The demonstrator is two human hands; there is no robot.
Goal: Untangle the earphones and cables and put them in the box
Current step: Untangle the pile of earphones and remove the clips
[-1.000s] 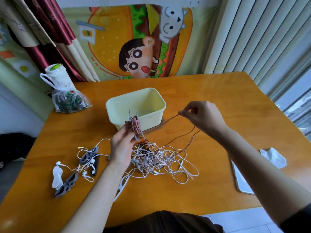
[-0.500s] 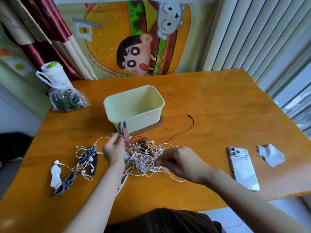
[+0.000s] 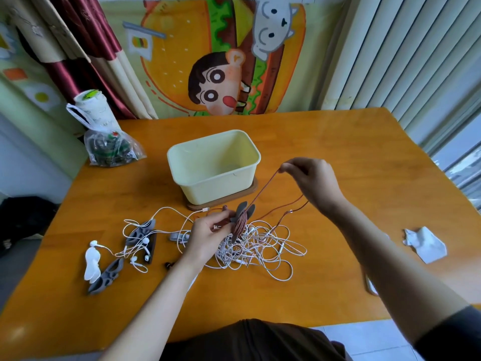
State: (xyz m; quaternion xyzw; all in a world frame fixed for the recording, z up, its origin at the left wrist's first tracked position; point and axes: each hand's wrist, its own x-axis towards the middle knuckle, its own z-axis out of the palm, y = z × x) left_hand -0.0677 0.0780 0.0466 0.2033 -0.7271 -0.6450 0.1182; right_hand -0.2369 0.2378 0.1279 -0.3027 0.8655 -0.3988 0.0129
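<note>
A pale yellow box (image 3: 190,155) stands open and empty on a brown mat at the table's middle. In front of it lies a tangle of white earphone cables (image 3: 257,252). My left hand (image 3: 208,235) grips a grey cable winder (image 3: 240,220) wrapped with reddish-brown cable, held just above the tangle. My right hand (image 3: 312,182) is raised to the right of the box and pinches the brown cable (image 3: 265,188), which runs taut down to the winder. More white earphones (image 3: 135,247) and grey winders (image 3: 105,276) lie to the left.
A plastic bag of items (image 3: 112,148) sits at the table's back left. A crumpled white tissue (image 3: 424,244) lies at the right. My right forearm hides most of a phone (image 3: 369,285) near the front right edge. The orange table (image 3: 351,152) ends close to my body.
My right hand left the tangle, took the brown cable and lifted it up to the right of the box, pulling it taut. My left hand still holds the winder, tilted a little.
</note>
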